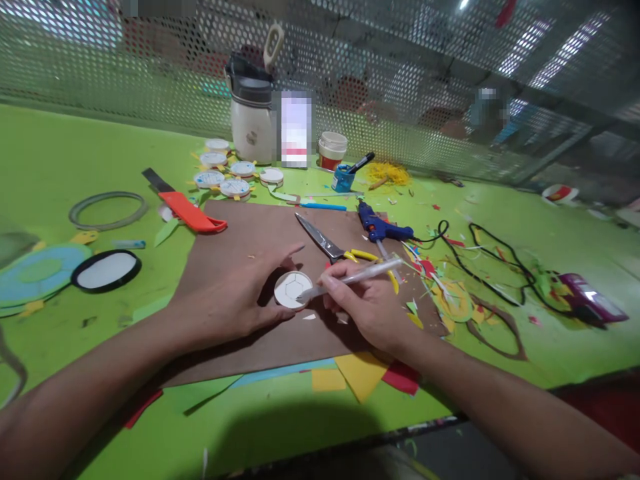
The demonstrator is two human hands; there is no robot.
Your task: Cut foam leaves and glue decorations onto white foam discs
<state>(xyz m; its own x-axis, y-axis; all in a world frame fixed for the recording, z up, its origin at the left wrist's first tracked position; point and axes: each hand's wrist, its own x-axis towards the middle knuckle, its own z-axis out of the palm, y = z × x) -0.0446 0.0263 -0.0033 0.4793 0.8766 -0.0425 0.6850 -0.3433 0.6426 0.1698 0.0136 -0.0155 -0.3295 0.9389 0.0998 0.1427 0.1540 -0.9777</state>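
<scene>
A small round white disc [286, 291], marked with thin dark lines in a many-sided shape, rests on a brown board [235, 250]. My left hand [235, 287] curls around its left side, thumb at the near edge and fingers at the far edge. In my right hand [367, 300] is a clear-barrelled pen [357, 277], its tip on the disc's right part. Just beyond the right hand lie open scissors [325, 243] with yellow handles. Paper scraps lie beside the disc.
Behind stand several finished-looking discs [235, 188], a white jug [251, 127] and a blue pot [344, 179]. An orange-handled knife [190, 210] lies left; a blue glue gun [380, 227] with black cord lies right. Coloured paper [363, 373] borders the board's near edge.
</scene>
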